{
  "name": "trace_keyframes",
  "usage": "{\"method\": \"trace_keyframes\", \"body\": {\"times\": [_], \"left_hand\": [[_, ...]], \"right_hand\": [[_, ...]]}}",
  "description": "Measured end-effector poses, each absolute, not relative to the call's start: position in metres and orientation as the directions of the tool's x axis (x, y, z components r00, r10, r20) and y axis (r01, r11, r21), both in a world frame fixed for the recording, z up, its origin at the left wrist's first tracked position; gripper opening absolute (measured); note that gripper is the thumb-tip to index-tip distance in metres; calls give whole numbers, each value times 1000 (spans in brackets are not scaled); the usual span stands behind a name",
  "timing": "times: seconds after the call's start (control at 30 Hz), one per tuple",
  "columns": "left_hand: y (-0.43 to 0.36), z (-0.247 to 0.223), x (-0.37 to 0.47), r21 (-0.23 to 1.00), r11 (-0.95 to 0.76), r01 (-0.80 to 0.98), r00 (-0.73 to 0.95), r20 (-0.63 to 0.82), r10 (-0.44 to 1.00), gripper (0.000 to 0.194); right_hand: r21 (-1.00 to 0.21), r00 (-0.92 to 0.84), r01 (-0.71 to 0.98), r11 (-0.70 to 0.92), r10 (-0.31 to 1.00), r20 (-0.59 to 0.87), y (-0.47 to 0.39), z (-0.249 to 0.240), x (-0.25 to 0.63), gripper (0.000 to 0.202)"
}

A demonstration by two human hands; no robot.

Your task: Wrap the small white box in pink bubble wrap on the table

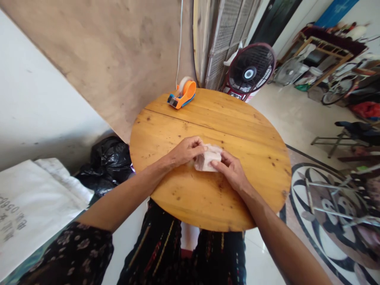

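Between my hands is a small whitish wrapped bundle [208, 158], paper or thin plastic by its look; what is inside cannot be made out. My left hand [191, 150] pinches its upper left edge with thumb and fingers. On the other side, my right hand [233, 168] grips the right end, its thumb lying across the front face. The bundle sits at or just above the round wooden table [178, 190]. Farther back on the tabletop stands an orange tape dispenser [187, 93] with a roll of tape, apart from both hands.
A dark red fan [251, 73] stands just behind the table. Black plastic bags [109, 158] and a white sack [38, 202] lie to the left. A plywood board [118, 51] leans behind. At right are a metal-framed chair [335, 198] and a bicycle [338, 87].
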State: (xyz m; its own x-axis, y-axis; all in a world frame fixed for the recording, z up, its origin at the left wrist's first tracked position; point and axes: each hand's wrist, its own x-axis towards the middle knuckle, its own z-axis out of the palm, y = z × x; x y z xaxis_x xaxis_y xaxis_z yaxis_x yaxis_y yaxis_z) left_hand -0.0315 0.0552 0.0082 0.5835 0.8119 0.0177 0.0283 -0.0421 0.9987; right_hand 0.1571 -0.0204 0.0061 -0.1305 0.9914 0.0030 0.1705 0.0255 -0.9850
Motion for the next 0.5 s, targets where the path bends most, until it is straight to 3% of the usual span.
{"method": "trace_keyframes", "body": {"times": [0.13, 0.27, 0.5], "left_hand": [[55, 9, -31, 994, 100, -45, 611, -52, 790, 37], [56, 6, -28, 994, 102, -44, 597, -56, 800, 59], [55, 3, -25, 994, 73, -76, 634, -8, 773, 77]], "right_hand": [[-972, -75, 234, 28, 997, 10, -21, 6, 160, 33], [-919, -64, 392, 47, 998, 24, -19, 4, 165, 31], [-903, -68, 429, 33, 998, 4, -18, 8, 165, 33]]}}
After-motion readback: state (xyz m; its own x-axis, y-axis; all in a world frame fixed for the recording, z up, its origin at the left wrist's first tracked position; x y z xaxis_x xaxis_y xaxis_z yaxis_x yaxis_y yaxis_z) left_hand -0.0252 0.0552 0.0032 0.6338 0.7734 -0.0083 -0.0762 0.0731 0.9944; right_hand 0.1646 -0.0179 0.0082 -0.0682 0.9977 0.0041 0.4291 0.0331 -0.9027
